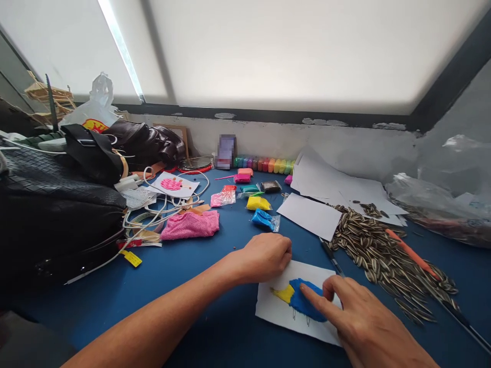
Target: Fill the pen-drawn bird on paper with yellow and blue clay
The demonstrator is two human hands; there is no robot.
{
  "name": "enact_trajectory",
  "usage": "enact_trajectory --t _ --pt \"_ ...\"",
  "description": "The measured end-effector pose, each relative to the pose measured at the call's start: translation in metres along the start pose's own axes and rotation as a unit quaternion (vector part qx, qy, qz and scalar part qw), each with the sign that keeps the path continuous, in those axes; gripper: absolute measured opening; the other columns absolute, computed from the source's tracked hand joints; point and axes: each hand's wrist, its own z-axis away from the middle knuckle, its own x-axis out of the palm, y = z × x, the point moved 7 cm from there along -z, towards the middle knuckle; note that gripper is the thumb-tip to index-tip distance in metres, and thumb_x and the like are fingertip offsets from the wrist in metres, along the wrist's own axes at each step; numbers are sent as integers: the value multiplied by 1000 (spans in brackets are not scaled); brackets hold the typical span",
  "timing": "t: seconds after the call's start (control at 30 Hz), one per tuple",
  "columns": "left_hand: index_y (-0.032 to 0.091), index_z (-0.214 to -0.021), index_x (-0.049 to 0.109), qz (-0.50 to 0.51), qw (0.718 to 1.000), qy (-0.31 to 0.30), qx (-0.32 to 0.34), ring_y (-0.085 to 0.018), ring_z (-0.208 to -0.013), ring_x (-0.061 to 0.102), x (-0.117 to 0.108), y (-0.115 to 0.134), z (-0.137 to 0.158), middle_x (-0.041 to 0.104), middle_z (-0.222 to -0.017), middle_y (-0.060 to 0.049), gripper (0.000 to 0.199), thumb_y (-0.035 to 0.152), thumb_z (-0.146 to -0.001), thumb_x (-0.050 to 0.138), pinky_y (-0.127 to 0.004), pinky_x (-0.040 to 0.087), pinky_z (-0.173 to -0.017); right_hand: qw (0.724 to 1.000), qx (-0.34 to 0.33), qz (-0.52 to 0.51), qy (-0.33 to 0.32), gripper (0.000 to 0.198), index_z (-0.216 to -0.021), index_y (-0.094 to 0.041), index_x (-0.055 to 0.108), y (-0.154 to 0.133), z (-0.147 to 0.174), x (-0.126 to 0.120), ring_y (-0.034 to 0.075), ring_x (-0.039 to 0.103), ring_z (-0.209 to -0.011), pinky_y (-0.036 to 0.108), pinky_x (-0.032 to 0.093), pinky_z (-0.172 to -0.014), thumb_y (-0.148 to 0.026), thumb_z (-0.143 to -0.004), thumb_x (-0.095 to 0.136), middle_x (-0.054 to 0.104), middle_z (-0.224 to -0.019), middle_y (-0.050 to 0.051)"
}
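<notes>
A white sheet of paper (268,301) lies before me, with a picture in soft modelling clay on it. The picture has a large patch of blue clay (307,299), a smaller yellow clay piece (284,293) joined at its left, and thin legs drawn in pencil below. My right hand (358,309) reaches in from the lower right, its extended index fingertip pressing on the blue clay; its fingers are apart. At the paper's upper left edge rests my left hand (268,255), closed into a fist. Whatever its curled fingers may hold is hidden.
Beyond the paper are bags of blue clay (264,219) and yellow clay (258,203). Sunflower seeds (376,250) are heaped at right, near a blank card (309,215) and a dark pen (330,255). A pink cloth (191,225), white cables and a black bag (57,214) occupy the left.
</notes>
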Motion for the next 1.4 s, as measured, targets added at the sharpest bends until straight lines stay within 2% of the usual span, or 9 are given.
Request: enact_trajectory --t 0.2,0.4,0.5,0.6,0.7,0.87,1.1,1.3,1.4 --pt "17 -90 62 2 1000 -3 -6 -21 -90 63 -1 1 1 69 -97 -7 21 25 -89 42 -29 46 -73 1000 9 -19 -13 39 -111 -20 65 -1 0 4 15 55 -62 24 42 -52 -7 -81 44 56 -79 5" --pt "18 -90 62 4 1000 -2 -8 -21 -89 63 -1 0 1 68 -97 -7 21 25 -89 42 -29 46 -72 1000 15 -15 -14 45 -121 -18 61 0 3 7 15 55 -61 25 43 -53 -7 -81 44 56 -79 6" --pt "18 -90 62 5 1000 -2 -8 -21 -89 63 0 0 0 68 -96 -7 21 25 -89 42 -28 46 -71 1000 11 -10 -20 35 -108 -22 66 4 3 -1 16 54 -60 24 41 -51 -10 -82 45 57 -77 5" --pt "18 -89 62 3 1000 -2 -6 -21 -88 63 -1 0 0 68 -96 -6 21 25 -89 42 -29 44 -69 1000 4 13 7 31 -100 -21 66 11 4 -14 15 54 -58 23 42 -49 -10 -83 44 57 -74 5" --pt "18 -89 61 3 1000 -1 -2 -21 -87 63 -1 0 -1 68 -95 -6 22 26 -89 41 -29 43 -68 999 -9 46 27 36 -108 -18 65 14 6 -17 14 54 -55 23 42 -48 -9 -81 43 56 -71 5" --pt "18 -89 60 6 1000 8 8 -21 -87 62 0 -2 1 68 -94 -6 22 26 -89 40 -29 44 -70 999 -20 34 14 43 -121 -20 61 8 12 -7 14 52 -54 23 39 -47 -14 -81 46 57 -73 5" --pt "19 -89 61 3 1000 2 4 -20 -85 62 0 -1 1 68 -94 -6 22 26 -90 41 -28 44 -69 1000 0 0 -1 28 -111 -26 64 10 14 -9 14 48 -56 24 34 -48 -23 -91 45 57 -74 3" --pt "19 -89 60 4 1000 5 6 -20 -86 62 1 -1 0 68 -94 -5 21 26 -89 40 -28 44 -69 999 -13 32 4 39 -120 -23 61 5 8 -7 14 51 -58 24 37 -50 -13 -86 43 58 -77 4" --pt "19 -90 60 2 1000 5 6 -20 -86 62 1 -2 0 67 -95 -5 21 26 -90 40 -28 44 -71 997 -32 65 24 38 -115 -19 63 -1 5 -10 15 52 -54 24 37 -47 -14 -84 41 57 -73 5"
